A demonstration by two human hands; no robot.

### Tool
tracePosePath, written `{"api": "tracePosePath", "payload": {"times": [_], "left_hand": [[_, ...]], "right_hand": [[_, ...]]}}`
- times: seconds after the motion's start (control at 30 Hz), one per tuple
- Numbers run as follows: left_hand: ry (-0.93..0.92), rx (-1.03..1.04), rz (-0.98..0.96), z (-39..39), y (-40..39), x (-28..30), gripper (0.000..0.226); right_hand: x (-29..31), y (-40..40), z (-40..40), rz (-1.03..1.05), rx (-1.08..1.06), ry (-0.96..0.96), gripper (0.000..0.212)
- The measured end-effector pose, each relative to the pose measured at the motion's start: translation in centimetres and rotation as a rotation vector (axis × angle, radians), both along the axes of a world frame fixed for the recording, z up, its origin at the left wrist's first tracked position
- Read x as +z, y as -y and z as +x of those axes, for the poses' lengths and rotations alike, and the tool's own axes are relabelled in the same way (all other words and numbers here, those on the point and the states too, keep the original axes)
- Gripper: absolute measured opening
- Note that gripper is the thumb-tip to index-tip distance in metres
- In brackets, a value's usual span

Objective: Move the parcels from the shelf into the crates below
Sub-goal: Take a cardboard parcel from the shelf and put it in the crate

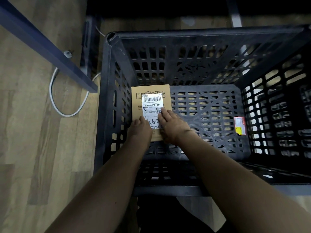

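Both my forearms reach down into the black crate [116,98], where my left hand [138,130] and right hand [171,126] lie flat-fingered on the parcel [150,91], apparently lying on the crate's floor against its left wall.

Place: parcel-sorting or stockroom corner, storage-and-dispatch type.
Container: large black lattice-walled plastic crate [193,105] standing on the floor, a red-and-yellow sticker [240,125] on its inner right wall.
Goods: flat brown cardboard parcel [151,105] bearing a white shipping label [152,105] with barcode, QR code and a sorting number.
Fixtures: dark blue metal rack beam [45,46] at upper left.
Floor: wood-effect planks [33,132], a loose white cable [67,113] looping across them.
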State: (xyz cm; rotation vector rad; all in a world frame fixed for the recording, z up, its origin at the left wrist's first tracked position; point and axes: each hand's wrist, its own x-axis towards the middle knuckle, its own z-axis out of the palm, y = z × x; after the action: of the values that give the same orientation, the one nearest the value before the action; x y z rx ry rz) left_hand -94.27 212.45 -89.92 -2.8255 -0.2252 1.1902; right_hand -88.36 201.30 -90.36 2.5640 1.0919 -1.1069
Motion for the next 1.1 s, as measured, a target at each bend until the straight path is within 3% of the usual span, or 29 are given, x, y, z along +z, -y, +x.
{"api": "tracePosePath", "payload": {"times": [0.13, 0.33, 0.53, 0.87, 1.1], "left_hand": [[0.087, -0.019, 0.013, -0.2, -0.3, -0.7, 0.061], [0.08, -0.062, 0.017, -0.4, -0.2, -0.4, 0.066], [0.079, -0.08, 0.015, -0.3, -0.2, 0.2, 0.072], [0.095, 0.025, -0.041, -0.1, -1.6, -1.8, 0.043], [0.14, 0.113, -0.097, 0.4, -1.6, -1.6, 0.042]], "right_hand": [[0.1, 0.0, 0.1, 0.014, 0.016, 0.04, 0.096], [0.2, 0.1, 0.4, 0.023, 0.035, 0.049, 0.112], [0.7, 0.2, 0.1, 0.039, 0.003, 0.053, 0.099], [0.2, 0.0, 0.2, 0.014, -0.04, 0.022, 0.092], [0.2, 0.0, 0.4, 0.002, -0.023, 0.048, 0.085]]}}
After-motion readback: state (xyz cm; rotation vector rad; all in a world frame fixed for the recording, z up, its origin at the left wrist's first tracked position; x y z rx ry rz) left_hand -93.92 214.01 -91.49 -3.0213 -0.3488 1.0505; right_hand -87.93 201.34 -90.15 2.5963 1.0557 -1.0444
